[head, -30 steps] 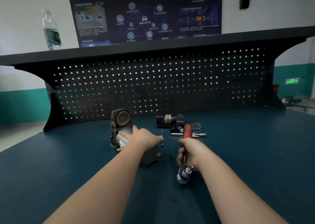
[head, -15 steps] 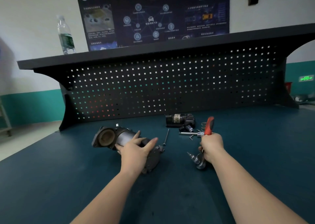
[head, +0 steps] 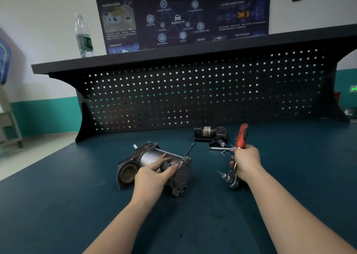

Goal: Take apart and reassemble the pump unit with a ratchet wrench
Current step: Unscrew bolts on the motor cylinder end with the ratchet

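A white wall [head: 38, 12] with teal base and a dark poster [head: 181, 14] rises behind the perforated backboard [head: 193, 95].

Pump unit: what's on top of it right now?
The left hand lies over the pump unit, fingers across its silver cylinder. A long through-bolt runs along the upper side. The housing under the palm is covered.

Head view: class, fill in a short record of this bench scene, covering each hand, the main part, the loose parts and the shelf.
left hand: resting on the pump unit, which lies on its side
right hand: gripping the ratchet wrench, red handle up
loose parts: small motor, spring, bolts behind the wrench
shelf: water bottle standing upright
surface: dark blue workbench
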The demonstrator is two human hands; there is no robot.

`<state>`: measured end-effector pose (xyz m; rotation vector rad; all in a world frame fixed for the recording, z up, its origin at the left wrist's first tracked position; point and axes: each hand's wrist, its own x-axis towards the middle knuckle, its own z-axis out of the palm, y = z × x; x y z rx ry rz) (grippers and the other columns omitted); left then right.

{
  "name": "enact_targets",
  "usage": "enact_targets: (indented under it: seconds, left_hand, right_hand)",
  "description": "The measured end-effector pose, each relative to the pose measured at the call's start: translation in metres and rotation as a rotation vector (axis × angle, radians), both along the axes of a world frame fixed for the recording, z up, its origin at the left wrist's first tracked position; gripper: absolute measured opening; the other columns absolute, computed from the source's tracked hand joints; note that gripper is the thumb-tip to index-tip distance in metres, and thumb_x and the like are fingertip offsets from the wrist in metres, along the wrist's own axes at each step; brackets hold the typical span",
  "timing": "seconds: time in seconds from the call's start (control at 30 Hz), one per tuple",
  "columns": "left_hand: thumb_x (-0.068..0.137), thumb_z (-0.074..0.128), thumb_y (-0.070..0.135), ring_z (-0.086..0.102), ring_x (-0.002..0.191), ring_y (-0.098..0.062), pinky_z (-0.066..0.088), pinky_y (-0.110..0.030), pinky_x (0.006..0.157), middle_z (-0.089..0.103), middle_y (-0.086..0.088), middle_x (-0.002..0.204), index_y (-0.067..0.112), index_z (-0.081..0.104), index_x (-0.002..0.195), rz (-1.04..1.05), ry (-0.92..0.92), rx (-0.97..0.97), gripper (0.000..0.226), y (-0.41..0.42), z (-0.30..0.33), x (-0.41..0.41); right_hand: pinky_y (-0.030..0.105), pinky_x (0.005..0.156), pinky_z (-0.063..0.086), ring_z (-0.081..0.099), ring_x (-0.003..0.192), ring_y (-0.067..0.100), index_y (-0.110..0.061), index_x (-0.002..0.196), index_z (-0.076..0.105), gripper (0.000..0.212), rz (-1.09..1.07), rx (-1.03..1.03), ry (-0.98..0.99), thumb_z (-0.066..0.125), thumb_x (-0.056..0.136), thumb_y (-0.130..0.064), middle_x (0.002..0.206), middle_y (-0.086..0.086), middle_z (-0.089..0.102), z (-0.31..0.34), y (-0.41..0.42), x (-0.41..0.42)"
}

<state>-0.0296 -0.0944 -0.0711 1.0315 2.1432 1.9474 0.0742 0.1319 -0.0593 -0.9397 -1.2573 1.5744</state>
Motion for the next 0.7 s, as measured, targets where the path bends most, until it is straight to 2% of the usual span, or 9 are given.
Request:
enact_targets:
  seconds: [0.07,0.13,0.27,0.33,0.37,0.4,0.47,0.6,0.7]
  left_hand:
    - [0.062,0.078,0.049,0.048,0.058,-0.004,0.039,-0.013,0.061,0.050,0.006,0.056,0.037,0.075,0.090,-0.049,-0.037,-0.015,0.031,-0.007,0.002,-0.006]
    - [0.059,0.078,0.049,0.064,0.080,0.003,0.047,-0.007,0.073,0.070,0.011,0.079,0.036,0.075,0.091,-0.109,-0.060,-0.057,0.035,-0.013,0.006,-0.013]
    - [0.070,0.078,0.036,0.060,0.108,0.000,0.045,-0.010,0.087,0.070,0.016,0.106,0.030,0.074,0.098,-0.149,-0.008,-0.193,0.029,-0.017,0.020,-0.014]
    - [0.078,0.074,0.034,0.055,0.111,0.003,0.042,-0.013,0.091,0.065,0.019,0.109,0.034,0.073,0.096,0.079,0.105,-0.187,0.018,-0.017,0.018,-0.003]
    - [0.082,0.070,0.035,0.056,0.105,0.008,0.041,-0.008,0.085,0.066,0.023,0.102,0.038,0.072,0.088,0.231,0.151,-0.119,0.008,-0.018,0.017,0.008]
    - [0.084,0.065,0.035,0.058,0.090,0.012,0.040,-0.003,0.073,0.069,0.025,0.088,0.040,0.072,0.077,0.348,0.168,-0.007,0.011,-0.018,0.015,0.022]
    - [0.087,0.059,0.029,0.058,0.064,0.005,0.041,-0.006,0.056,0.069,0.014,0.066,0.027,0.071,0.068,0.388,0.026,0.151,0.022,-0.011,0.012,0.047]
    - [0.092,0.060,0.019,0.059,0.067,-0.022,0.049,-0.027,0.058,0.065,-0.009,0.070,0.005,0.065,0.075,-0.033,-0.589,0.140,0.022,0.022,0.018,0.082]
    - [0.093,0.058,0.021,0.049,0.064,-0.021,0.042,-0.028,0.060,0.052,-0.012,0.067,0.005,0.056,0.071,-0.118,-0.624,0.078,0.027,0.044,0.019,0.085]
  right_hand:
    - [0.030,0.047,0.040,0.048,0.053,0.016,-0.007,0.103,0.052,0.012,0.013,-0.029,0.018,0.049,0.093,-0.001,0.074,0.006,0.051,0.003,-0.003,0.002]
    - [0.027,0.043,0.042,0.054,0.048,0.015,-0.005,0.100,0.047,0.009,0.059,-0.090,0.067,0.046,0.093,0.001,0.073,0.008,0.053,0.009,-0.011,0.002]
    - [0.017,0.034,0.036,0.050,0.041,0.013,-0.008,0.082,0.041,0.018,0.225,-0.207,0.228,0.037,0.097,0.003,0.065,0.010,0.051,0.021,-0.039,-0.003]
    - [0.014,0.032,0.029,0.040,0.044,0.010,-0.007,0.079,0.043,0.020,0.266,-0.236,0.292,0.039,0.098,0.000,0.064,0.007,0.046,0.025,-0.050,-0.004]
    - [0.015,0.032,0.027,0.037,0.043,0.009,-0.007,0.079,0.044,0.020,0.261,-0.238,0.316,0.040,0.098,-0.001,0.063,0.005,0.044,0.026,-0.052,-0.005]
    - [0.015,0.032,0.026,0.036,0.042,0.008,-0.006,0.081,0.044,0.019,0.245,-0.236,0.334,0.041,0.098,-0.002,0.063,0.005,0.043,0.027,-0.054,-0.005]
    - [0.015,0.031,0.026,0.035,0.042,0.008,-0.005,0.090,0.046,0.010,0.188,-0.236,0.353,0.041,0.098,-0.002,0.064,0.004,0.042,0.027,-0.055,-0.007]
    - [0.015,0.031,0.026,0.036,0.045,0.012,-0.008,0.106,0.045,0.013,0.076,-0.229,0.324,0.040,0.097,-0.002,0.063,0.005,0.043,0.022,-0.056,-0.010]
    - [0.014,0.031,0.028,0.039,0.048,0.014,-0.007,0.108,0.042,0.016,0.028,-0.200,0.290,0.038,0.095,0.001,0.065,0.007,0.044,0.016,-0.058,-0.014]
